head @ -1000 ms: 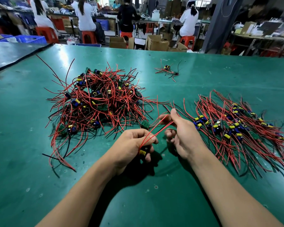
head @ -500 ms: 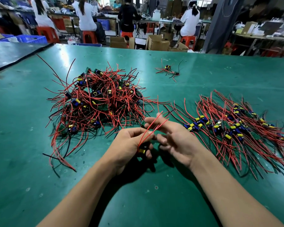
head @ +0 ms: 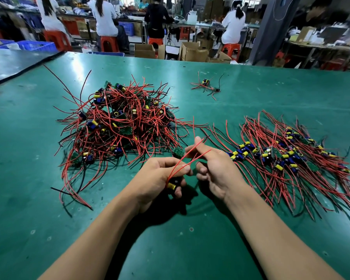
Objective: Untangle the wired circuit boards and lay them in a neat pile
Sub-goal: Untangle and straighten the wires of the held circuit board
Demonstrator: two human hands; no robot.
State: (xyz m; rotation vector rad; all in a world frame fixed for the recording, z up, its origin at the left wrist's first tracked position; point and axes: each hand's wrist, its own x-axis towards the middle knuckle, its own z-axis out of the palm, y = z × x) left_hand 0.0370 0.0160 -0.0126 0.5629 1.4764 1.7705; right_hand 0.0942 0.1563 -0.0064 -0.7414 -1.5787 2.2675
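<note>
Clamped in the left hand (head: 160,178), mid-way along the near edge of the table (head: 170,249): one circuit board (head: 172,185), its yellow part showing under the curled fingers. Led up and rightward from that board: two red wires (head: 188,160), pinched between thumb and forefinger of the right hand (head: 216,170), other fingers loosely curled.

Heaped toward the left side, beyond the left hand: tangled heap (head: 119,122) of boards with red and black wires, loose ends sprawled to just beside the knuckles. At its fringe, partly hidden behind both hands: one green board (head: 178,152).

Spread toward the right edge, just beside the right wrist: sorted pile (head: 291,156), wires combed toward the near edge.

Left toward the far edge, well apart: small stray bunch (head: 205,85).

Seen past the far edge: cardboard boxes (head: 190,51), red stools (head: 107,42), seated people (head: 105,17) with backs turned; past the far left corner, blue crates (head: 34,45).
</note>
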